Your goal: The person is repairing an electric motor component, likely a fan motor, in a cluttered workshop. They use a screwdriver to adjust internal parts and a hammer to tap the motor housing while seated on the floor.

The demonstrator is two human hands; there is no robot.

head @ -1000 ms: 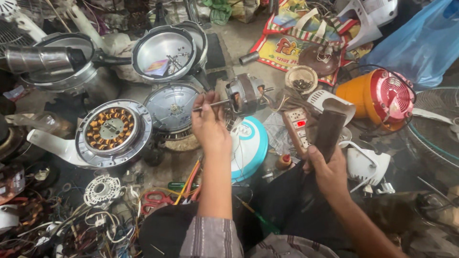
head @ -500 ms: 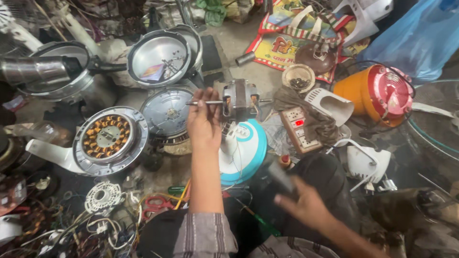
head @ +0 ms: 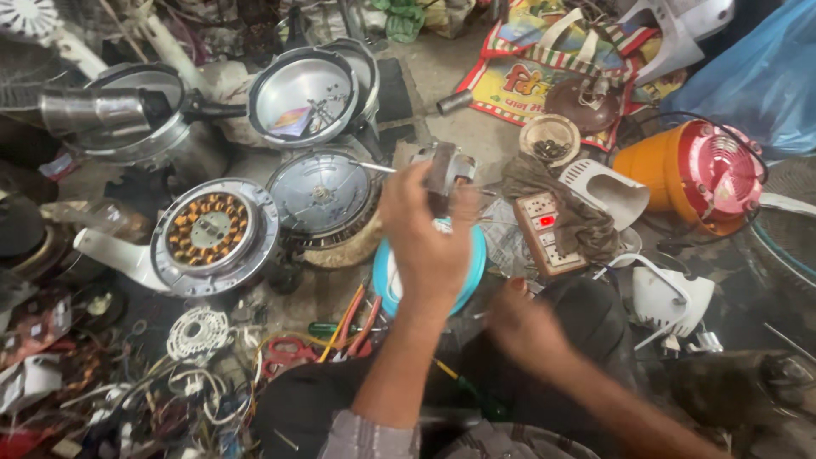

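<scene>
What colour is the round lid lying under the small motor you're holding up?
Turquoise blue with a white centre: the round lid shows best in the head view, partly hidden by the left hand.

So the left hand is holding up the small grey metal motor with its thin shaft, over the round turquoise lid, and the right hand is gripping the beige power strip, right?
Not quite. The head view shows the right hand low near the lap, apart from the beige power strip. The left hand does hold the small grey metal motor over the round turquoise lid.
</scene>
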